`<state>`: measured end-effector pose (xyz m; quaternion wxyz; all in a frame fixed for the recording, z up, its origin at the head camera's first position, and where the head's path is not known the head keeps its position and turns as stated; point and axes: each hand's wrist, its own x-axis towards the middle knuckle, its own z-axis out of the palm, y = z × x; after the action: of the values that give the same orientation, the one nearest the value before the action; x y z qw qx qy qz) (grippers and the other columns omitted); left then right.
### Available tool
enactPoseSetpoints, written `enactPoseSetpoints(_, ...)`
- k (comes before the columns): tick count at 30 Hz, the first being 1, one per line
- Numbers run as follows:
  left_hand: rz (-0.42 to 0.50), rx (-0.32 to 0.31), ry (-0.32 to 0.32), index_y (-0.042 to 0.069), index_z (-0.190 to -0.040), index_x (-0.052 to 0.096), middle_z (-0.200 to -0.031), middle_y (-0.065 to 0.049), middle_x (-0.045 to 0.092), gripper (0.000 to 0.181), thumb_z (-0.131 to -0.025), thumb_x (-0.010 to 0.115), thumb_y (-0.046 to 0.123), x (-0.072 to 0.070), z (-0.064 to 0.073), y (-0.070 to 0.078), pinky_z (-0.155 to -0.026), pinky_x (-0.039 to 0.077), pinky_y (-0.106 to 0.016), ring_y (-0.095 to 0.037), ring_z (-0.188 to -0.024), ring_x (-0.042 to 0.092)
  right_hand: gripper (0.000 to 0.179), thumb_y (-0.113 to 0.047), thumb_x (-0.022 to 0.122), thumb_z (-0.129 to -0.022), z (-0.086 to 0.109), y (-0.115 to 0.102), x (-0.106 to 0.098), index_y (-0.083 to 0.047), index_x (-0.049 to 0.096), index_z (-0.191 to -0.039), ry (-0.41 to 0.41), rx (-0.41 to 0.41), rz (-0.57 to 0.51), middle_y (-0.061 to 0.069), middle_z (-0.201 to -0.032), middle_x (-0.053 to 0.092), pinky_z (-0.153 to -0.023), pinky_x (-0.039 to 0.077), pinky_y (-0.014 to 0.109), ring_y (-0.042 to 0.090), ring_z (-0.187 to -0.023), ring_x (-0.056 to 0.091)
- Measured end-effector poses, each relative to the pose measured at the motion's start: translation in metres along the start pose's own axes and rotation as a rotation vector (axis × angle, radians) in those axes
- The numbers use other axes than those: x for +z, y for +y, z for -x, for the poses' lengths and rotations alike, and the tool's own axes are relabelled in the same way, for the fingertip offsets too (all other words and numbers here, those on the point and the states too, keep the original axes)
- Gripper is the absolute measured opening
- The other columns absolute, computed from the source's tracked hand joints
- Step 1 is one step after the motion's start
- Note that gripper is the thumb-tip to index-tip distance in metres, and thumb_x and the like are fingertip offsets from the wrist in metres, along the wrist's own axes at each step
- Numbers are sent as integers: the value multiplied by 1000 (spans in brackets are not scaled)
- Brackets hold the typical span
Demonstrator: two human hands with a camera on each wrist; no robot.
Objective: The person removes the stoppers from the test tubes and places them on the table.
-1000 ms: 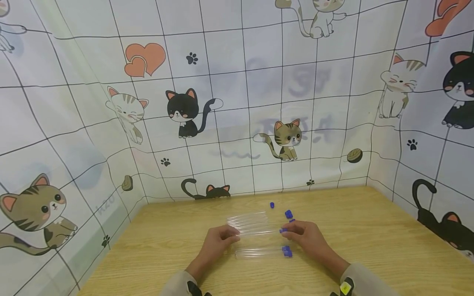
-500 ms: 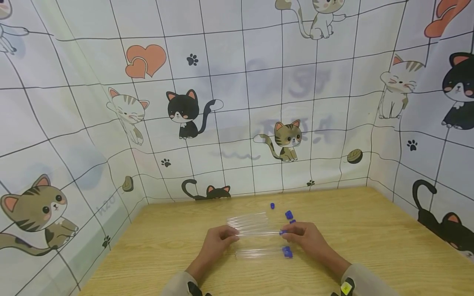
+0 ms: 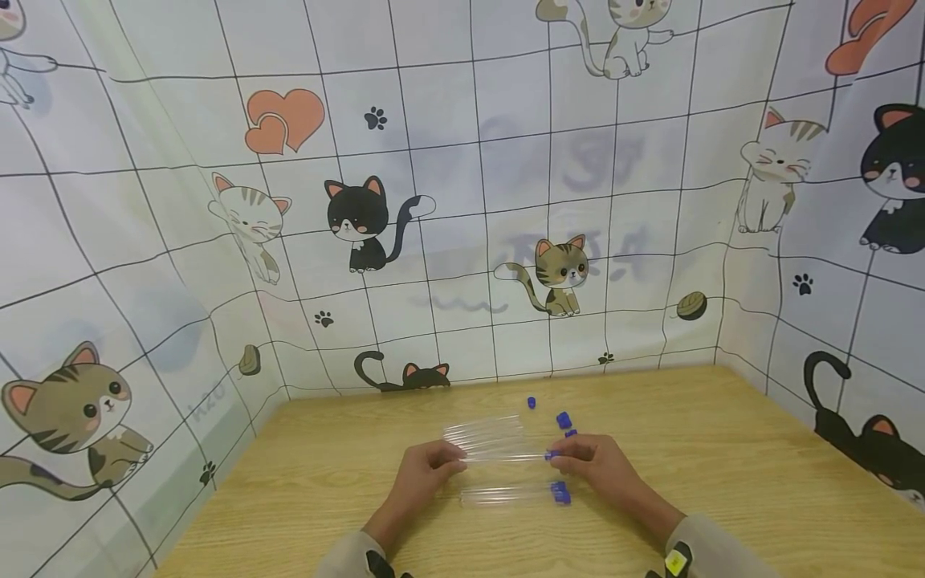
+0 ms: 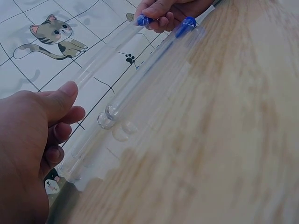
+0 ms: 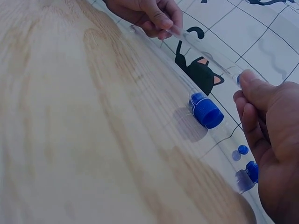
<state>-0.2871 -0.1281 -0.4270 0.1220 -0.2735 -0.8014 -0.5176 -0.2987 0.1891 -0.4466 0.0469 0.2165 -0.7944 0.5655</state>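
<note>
Head view, blue cap [image 3: 552, 455]: brought into line with clear tube [image 3: 506, 457] since a second ago; capping seemingly under way.
Left wrist view, left hand [image 4: 32, 135]: clear tube's end pinched by fingers.
Right wrist view, right hand [image 5: 280, 126]: blue cap pinched; capped tubes [image 5: 205, 112] seen below fingers, on bench [image 5: 70, 116].

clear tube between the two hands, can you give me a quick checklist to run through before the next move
1. Left hand has the held tube: ok, pinched near its left end.
2. Right hand has the blue cap: ok, pinched between thumb and fingers.
3. Cap meets the tube's right end: ok, the left wrist view shows it there.
4. Cap pushed fully on: cannot tell, fingers partly hide it.
5. Capped tubes clear of the held one: ok, they lie apart, nearer the person.
6. Loose caps handy: ok, probably within easy reach beyond the right hand.
</note>
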Motion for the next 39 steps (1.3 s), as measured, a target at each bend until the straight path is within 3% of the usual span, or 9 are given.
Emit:
enactPoseSetpoints(7,-6,-21,18,5,-94,72,-87,-4,71,12,-84,73,10,7,-4,-32,-65,49,-23,-11,-74,63,23,-27,72,-86,-1,0,1,-10,70,-101,58,8,46,2,-99,70,-76,51,25,15,-90,66)
enactPoseSetpoints(9,-3,-23,21,7,-93,72,-87,-1,71,12,-83,74,14,7,-5,-35,-67,50,-24,-10,-76,64,21,-25,72,-86,0,-3,2,-11,70,-101,72,9,53,2,-98,70,-75,51,25,14,-89,66)
enactPoseSetpoints(16,14,-32,6,10,-92,73,-87,4,70,15,-83,75,21,6,-4,-35,-68,51,-26,-11,-77,65,14,-13,71,-87,5,-27,4,-5,70,-99,101,-4,83,6,-94,71,-72,52,27,17,-85,67)
enactPoseSetpoints(26,1,-31,10,10,-92,73,-88,4,71,14,-82,75,19,6,-4,-34,-69,51,-26,-10,-78,66,20,-25,74,-84,-2,0,2,-10,70,-97,110,0,45,2,-95,71,-73,52,27,18,-85,67)
enactPoseSetpoints(33,8,-23,23,6,-93,72,-87,0,71,14,-83,74,15,6,-5,-33,-69,51,-26,-11,-77,65,24,-29,73,-85,-3,2,2,-8,69,-97,87,-2,32,5,-96,71,-73,52,28,25,-86,67)
enactPoseSetpoints(39,11,-24,42,2,-92,71,-81,-5,71,13,-82,74,10,6,-6,-32,-60,48,-22,-8,-68,60,23,-28,73,-85,-3,2,2,-9,70,-98,91,-3,59,3,-95,71,-72,52,28,19,-84,67)
